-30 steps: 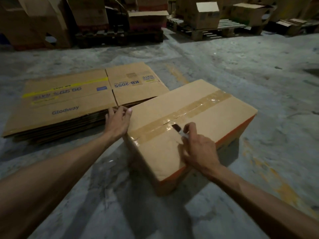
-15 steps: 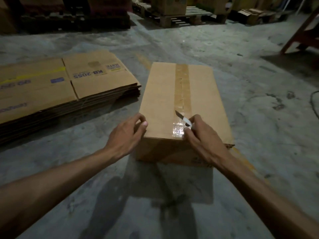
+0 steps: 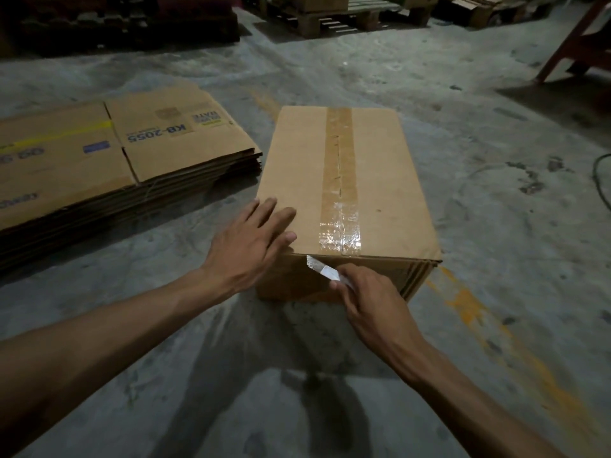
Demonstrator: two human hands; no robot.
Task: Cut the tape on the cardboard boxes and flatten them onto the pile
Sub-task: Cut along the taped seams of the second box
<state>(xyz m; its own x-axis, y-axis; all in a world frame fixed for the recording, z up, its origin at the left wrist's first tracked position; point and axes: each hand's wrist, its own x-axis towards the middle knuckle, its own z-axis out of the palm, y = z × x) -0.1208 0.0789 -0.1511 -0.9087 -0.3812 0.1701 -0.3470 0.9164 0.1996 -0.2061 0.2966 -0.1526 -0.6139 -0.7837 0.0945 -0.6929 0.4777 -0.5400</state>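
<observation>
A closed cardboard box (image 3: 390,180) stands on the concrete floor in front of me. A strip of brown tape (image 3: 340,166) runs along the middle of its top, with a slit along its centre. My left hand (image 3: 251,246) lies flat with straight fingers on the box's near left corner. My right hand (image 3: 367,292) grips a small knife (image 3: 322,271), whose blade sits against the box's near face just under the top edge. To the left lies the pile of flattened boxes (image 3: 115,160).
Wooden pallets (image 3: 344,14) with boxes stand at the back. A red frame (image 3: 575,38) stands at the far right, and a dark cable (image 3: 600,180) lies at the right edge. Orange paint marks (image 3: 463,299) streak the floor right of the box.
The knife has moved down off the top tape to the box's near face. My left hand has opened flat on the near left corner. The view has shifted nearer the box.
</observation>
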